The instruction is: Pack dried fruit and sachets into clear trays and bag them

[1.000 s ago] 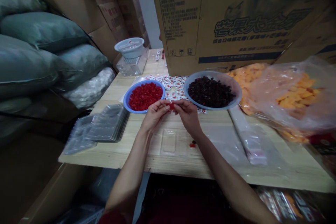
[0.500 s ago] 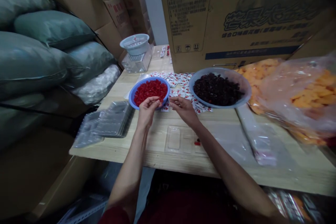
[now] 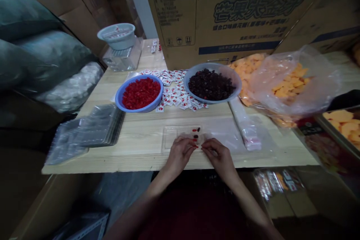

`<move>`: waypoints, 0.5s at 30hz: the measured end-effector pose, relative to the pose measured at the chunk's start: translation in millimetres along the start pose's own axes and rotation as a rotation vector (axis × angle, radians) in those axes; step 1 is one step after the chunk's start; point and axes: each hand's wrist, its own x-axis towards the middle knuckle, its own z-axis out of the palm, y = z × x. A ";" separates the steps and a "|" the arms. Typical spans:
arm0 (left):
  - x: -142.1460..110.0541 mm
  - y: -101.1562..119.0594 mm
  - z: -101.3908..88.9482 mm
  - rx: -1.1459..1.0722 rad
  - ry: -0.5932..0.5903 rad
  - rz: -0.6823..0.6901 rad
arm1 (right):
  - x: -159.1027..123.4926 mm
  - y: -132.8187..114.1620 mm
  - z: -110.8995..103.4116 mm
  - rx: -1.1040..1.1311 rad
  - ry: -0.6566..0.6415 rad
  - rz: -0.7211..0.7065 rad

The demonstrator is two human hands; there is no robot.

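Red tips my left hand (image 3: 177, 154), its thumb and finger pinching a small piece (image 3: 196, 146) at the near side of a clear plastic tray (image 3: 168, 134). Just beside, my right hand (image 3: 221, 155) bunches its fingertips; whether around anything, I cannot tell. At least three loose pieces (image 3: 194, 130), red and dark, lie just beyond: early work, I judge, with the blue bowl (image 3: 119, 102) and pale bowl (image 3: 239, 88) ahead well filled. The table's (image 3: 135, 161) edge runs beneath my wrists; pale wood stretches left toward stacked trays (image 3: 99, 129), while plastic film (image 3: 222, 132) borders my right.
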 end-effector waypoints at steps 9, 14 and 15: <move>-1.9 -9.9 1.7 0.267 0.011 0.167 | -5.7 22.4 20.0 -0.371 0.008 -0.242; 63.9 -22.6 -32.3 0.306 0.172 0.101 | -10.0 26.6 19.2 -0.416 -0.006 -0.257; 83.4 -28.2 -36.1 0.346 0.184 0.051 | -10.3 25.7 19.2 -0.419 0.001 -0.251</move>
